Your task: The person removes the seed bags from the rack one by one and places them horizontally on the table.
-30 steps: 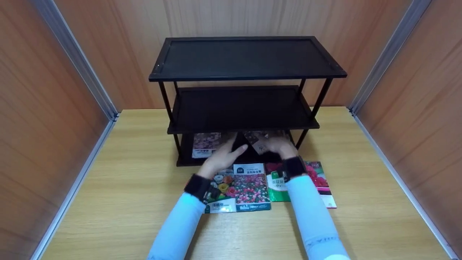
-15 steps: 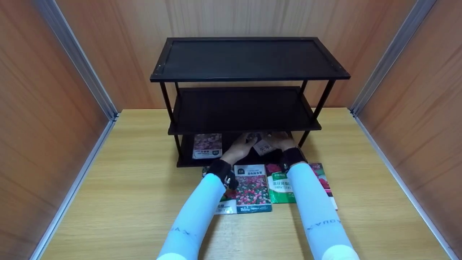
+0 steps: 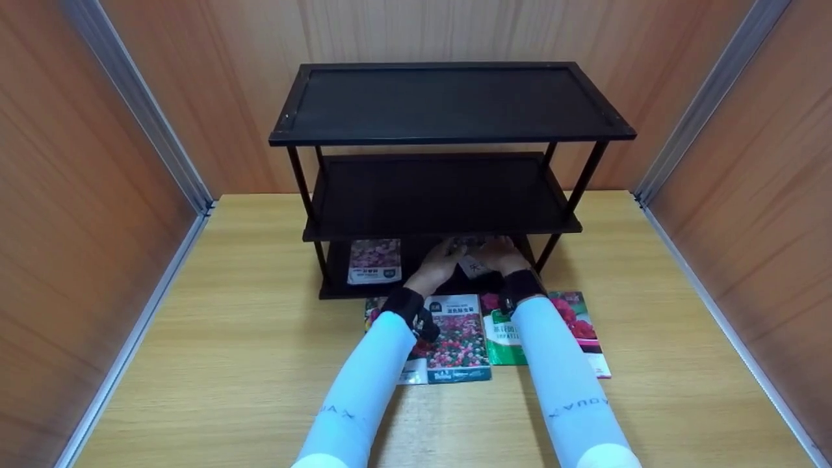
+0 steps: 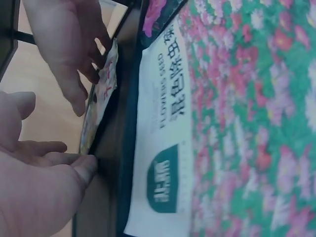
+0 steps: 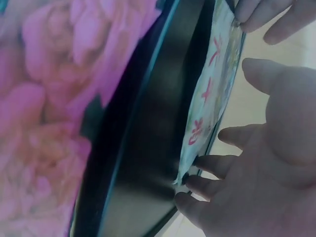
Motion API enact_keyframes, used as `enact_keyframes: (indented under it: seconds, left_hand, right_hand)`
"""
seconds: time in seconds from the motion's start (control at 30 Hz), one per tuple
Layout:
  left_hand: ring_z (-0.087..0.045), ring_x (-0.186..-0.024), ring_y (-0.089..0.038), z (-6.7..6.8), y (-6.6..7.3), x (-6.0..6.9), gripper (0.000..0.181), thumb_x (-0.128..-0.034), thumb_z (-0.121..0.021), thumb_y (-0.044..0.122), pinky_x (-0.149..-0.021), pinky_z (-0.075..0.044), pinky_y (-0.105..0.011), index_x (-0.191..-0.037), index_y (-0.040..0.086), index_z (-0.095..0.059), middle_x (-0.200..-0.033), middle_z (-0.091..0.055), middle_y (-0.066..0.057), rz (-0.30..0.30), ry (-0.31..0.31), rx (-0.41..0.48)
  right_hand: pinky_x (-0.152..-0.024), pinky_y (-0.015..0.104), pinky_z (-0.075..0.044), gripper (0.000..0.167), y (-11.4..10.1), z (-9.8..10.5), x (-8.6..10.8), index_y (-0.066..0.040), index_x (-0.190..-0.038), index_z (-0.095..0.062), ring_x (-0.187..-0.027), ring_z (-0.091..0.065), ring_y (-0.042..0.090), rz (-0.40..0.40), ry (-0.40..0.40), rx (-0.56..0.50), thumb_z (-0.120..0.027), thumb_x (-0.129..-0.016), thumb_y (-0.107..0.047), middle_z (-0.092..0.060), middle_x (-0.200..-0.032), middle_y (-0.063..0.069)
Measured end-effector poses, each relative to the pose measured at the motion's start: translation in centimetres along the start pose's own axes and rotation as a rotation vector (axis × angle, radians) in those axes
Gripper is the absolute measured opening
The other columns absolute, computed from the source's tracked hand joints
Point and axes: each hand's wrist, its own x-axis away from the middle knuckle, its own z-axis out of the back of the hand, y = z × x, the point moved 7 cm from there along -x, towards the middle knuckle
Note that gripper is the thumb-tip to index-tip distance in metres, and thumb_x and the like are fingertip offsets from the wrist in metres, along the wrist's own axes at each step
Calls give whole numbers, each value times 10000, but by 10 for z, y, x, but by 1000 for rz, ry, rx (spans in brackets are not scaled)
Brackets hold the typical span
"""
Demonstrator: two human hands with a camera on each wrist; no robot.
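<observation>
Under the middle tier of a black three-tier shelf (image 3: 448,195), both hands are at one flower seed packet (image 3: 473,267) on the bottom tier. My left hand (image 3: 438,266) touches the packet's left edge with its fingertips, thumb apart. At the opposite edge, my right hand (image 3: 499,255) rests its spread fingertips against the packet (image 5: 210,94). Seen from the left wrist, the packet (image 4: 104,91) lies flat or slightly tilted; I cannot tell which. The middle tier hides part of it. Another seed packet (image 3: 375,262) lies at the left of the bottom tier.
Several seed packets lie in a row before the shelf, among them a pink-flowered packet (image 3: 458,338), a green-and-white packet (image 3: 504,335) and a red-flowered packet (image 3: 582,328). Wooden walls enclose the table (image 3: 227,364) at the back and sides.
My left hand has moved right, from near the left packet to the packet at my right hand. That packet has turned slightly straighter. My right hand has stayed near its right side.
</observation>
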Motion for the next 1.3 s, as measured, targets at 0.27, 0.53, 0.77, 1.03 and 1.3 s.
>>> enact_keyframes:
  seconds: [0.27, 0.53, 0.77, 1.03, 1.3]
  left_hand:
    - [-80, -1574, -302, 4, -9, 0, 669, -1103, -439, 438, -1236, -216, -492, -1657, 178, -167, -1723, -75, -90, 72, -37, 68]
    - [-149, -1561, -310, 6, -11, -1, 628, -1104, -471, 367, -1228, -252, -473, -1643, 149, -236, -1712, -127, -111, 80, -20, 82]
    - [-194, -1552, -307, 6, -12, -2, 611, -1104, -469, 377, -1222, -253, -508, -1641, 179, -255, -1699, -208, -77, 75, -24, 81]
    - [-168, -1559, -304, 4, -10, 1, 618, -1104, -474, 366, -1238, -218, -497, -1639, 153, -250, -1704, -188, -85, 33, -47, 106]
    - [-167, -1557, -316, 5, -12, 1, 642, -1098, -496, 334, -1240, -216, -486, -1641, 123, -224, -1696, -205, -110, 20, -23, 156]
  right_hand:
    - [-1196, 553, -288, 956, -7, -1, 1, -87, -1644, -186, -1498, -264, 426, 38, 34, -151, -686, -948, -511, -249, -1649, 234]
    - [-1185, 550, -314, 852, -6, -4, -2, -64, -1620, -269, -1471, -321, 427, 48, 45, -270, -712, -968, -387, -326, -1611, 242]
    - [-1185, 561, -307, 769, -7, -7, -2, -66, -1625, -254, -1470, -316, 433, 21, 29, -377, -636, -1013, -333, -316, -1615, 248]
    - [-1164, 511, -351, 631, -7, -2, 0, -102, -1591, -365, -1428, -388, 376, 29, 85, -490, -605, -1040, -296, -376, -1596, 178]
    - [-1146, 490, -362, 575, 2, -1, 4, -201, -1607, -355, -1392, -417, 354, -64, 88, -529, -518, -1069, -323, -364, -1602, 149]
